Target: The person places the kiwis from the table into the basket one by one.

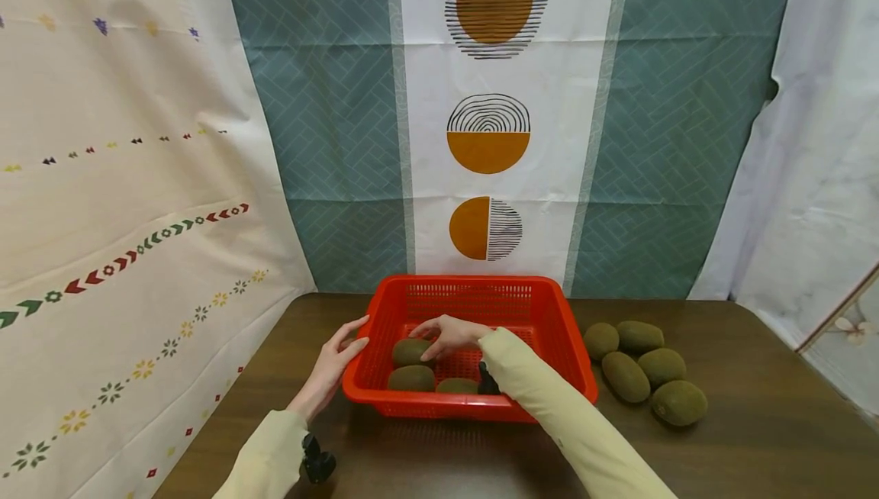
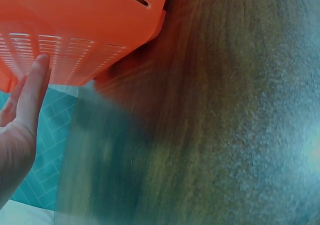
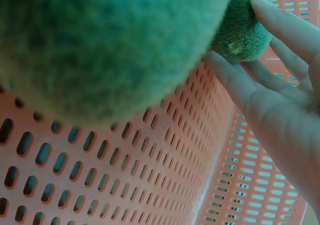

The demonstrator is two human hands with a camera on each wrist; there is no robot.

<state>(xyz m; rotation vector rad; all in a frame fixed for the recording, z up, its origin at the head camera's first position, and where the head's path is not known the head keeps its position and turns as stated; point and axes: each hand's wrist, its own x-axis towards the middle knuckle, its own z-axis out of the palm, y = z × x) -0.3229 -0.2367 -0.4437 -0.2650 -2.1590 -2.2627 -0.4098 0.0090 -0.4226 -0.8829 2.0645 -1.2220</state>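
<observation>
A red plastic basket with slotted walls stands on the table. Inside its left part my right hand grips a kiwi between thumb and fingers; the right wrist view shows that held kiwi from its end. Two more kiwis lie along the basket's near wall, a left one and one partly covered by the rim. My left hand rests against the basket's left side, its fingers extended; in the left wrist view its fingers lie along the outer wall.
Several kiwis lie in a group on the brown wooden table, right of the basket. Behind the table hangs a patterned cloth, and a pale cloth hangs at the left.
</observation>
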